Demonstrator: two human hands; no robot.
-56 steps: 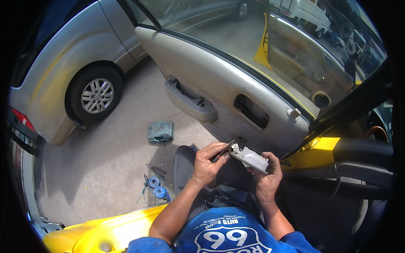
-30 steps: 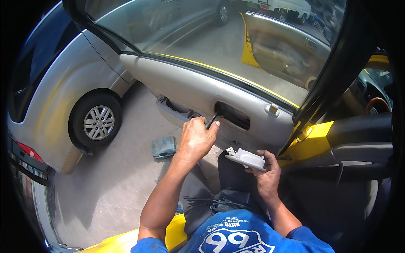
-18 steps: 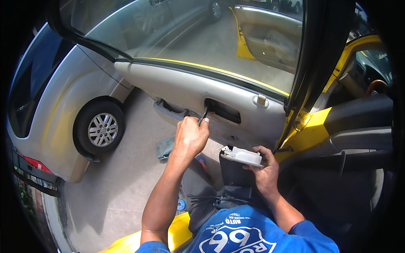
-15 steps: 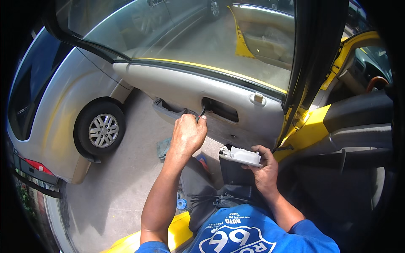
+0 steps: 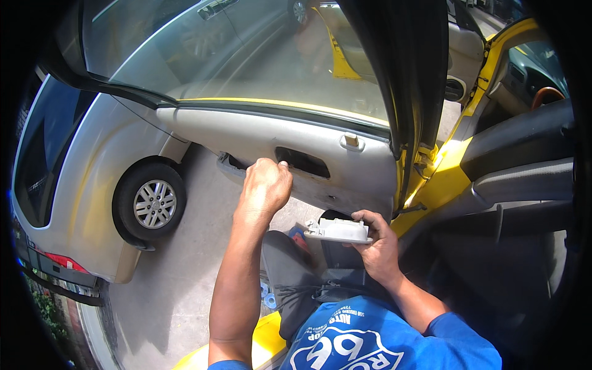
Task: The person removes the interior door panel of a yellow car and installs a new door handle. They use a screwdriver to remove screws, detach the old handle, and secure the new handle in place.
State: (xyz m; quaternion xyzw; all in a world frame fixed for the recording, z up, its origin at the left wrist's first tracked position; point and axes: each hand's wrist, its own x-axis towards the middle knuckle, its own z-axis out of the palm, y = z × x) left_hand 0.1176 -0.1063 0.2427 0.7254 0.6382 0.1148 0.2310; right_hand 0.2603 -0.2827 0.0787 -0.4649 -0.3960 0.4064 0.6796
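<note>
A pale grey inner door panel (image 5: 228, 132) with a dark oblong opening (image 5: 303, 162) stretches across in front of me. My left hand (image 5: 266, 185) is closed at the left end of that opening, its back toward me. Whatever its fingers grip is hidden behind the knuckles. In my right hand (image 5: 380, 243), fingers and thumb pinch the right end of a light grey plastic housing (image 5: 338, 230), with a flat rim and a raised box-shaped back. I hold it over my lap, apart from the panel.
A silver van (image 5: 74, 191) with a black-tyred wheel (image 5: 153, 196) stands close on the left. Above the panel is the door's window glass (image 5: 228, 52). The yellow door frame (image 5: 435, 172) rises at right. Blue rings (image 5: 269, 300) lie beside my leg.
The view has shifted, so the door and both hands appear further left. A thin dark piece that showed between my left fingers at the opening is now out of sight. The right hand keeps the housing.
</note>
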